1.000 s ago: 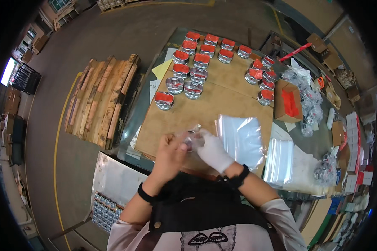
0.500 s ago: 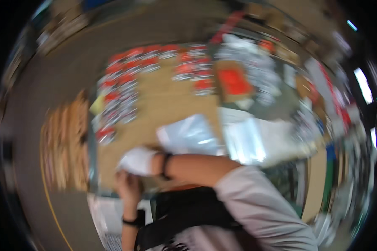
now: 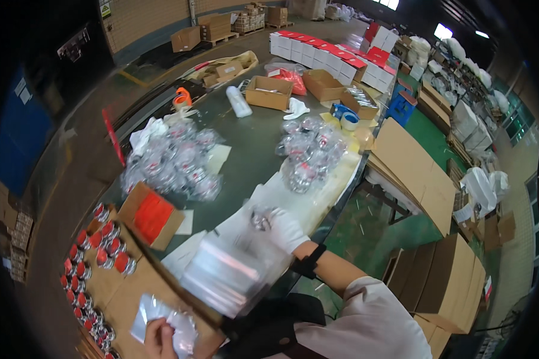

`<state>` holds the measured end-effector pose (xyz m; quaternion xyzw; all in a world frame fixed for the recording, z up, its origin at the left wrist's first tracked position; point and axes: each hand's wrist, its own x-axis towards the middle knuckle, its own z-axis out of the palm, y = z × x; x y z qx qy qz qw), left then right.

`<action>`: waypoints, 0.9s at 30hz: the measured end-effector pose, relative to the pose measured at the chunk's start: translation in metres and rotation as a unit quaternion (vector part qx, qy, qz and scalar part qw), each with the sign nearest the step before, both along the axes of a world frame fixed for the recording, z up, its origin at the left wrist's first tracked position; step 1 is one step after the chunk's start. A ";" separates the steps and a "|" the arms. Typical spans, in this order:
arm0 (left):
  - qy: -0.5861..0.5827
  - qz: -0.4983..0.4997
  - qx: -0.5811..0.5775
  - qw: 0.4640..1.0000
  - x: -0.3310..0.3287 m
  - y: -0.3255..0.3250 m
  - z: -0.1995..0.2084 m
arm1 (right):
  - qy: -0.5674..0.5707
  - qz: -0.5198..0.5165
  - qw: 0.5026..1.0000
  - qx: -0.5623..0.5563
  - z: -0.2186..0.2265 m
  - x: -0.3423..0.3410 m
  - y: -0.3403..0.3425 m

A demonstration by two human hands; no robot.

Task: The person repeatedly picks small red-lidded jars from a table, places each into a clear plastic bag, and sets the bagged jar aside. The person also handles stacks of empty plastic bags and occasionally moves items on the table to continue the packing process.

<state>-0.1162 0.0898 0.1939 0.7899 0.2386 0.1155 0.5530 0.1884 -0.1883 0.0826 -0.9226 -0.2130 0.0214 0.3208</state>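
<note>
My bare left hand (image 3: 159, 340) is at the lower left, fingers closed on a clear plastic bag (image 3: 182, 329) above the cardboard sheet. My right hand (image 3: 288, 232), in a white glove and black wristband, reaches out over the table. At its fingertips is a small, shiny, round metal piece (image 3: 260, 219), blurred, which it appears to grip. Just below that hand lies a stack of clear plastic bags (image 3: 221, 274). Red-topped metal pieces (image 3: 124, 263) stand in rows on the cardboard (image 3: 144, 278) at the left.
Two heaps of bagged metal pieces, one left (image 3: 176, 158) and one right (image 3: 308, 152), lie on the dark table (image 3: 233, 143). Near the left heap sits a cardboard box with red contents (image 3: 153, 218). Farther back are an open carton (image 3: 269, 93), blue tape (image 3: 348, 121) and red-and-white boxes (image 3: 317, 57).
The view has swung rightward along the table. My right hand has moved away from beside my left hand, out to the right past the bag stack. A clear bag now shows in my left hand.
</note>
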 end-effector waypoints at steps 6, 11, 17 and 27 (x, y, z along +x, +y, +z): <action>0.086 -0.220 -0.085 0.968 0.261 -0.105 -0.082 | -0.040 -0.150 0.979 -0.131 -0.051 0.145 -0.007; 0.000 -0.222 0.228 0.948 0.404 -0.163 -0.170 | -0.083 -0.087 0.979 0.163 -0.051 0.149 -0.033; 0.066 -0.435 0.308 0.844 0.469 -0.240 -0.165 | -0.050 -0.253 0.966 -0.025 -0.028 0.114 -0.198; 0.016 -0.368 0.298 0.881 0.534 -0.260 -0.203 | 0.124 -0.240 0.962 -0.042 -0.074 0.220 -0.199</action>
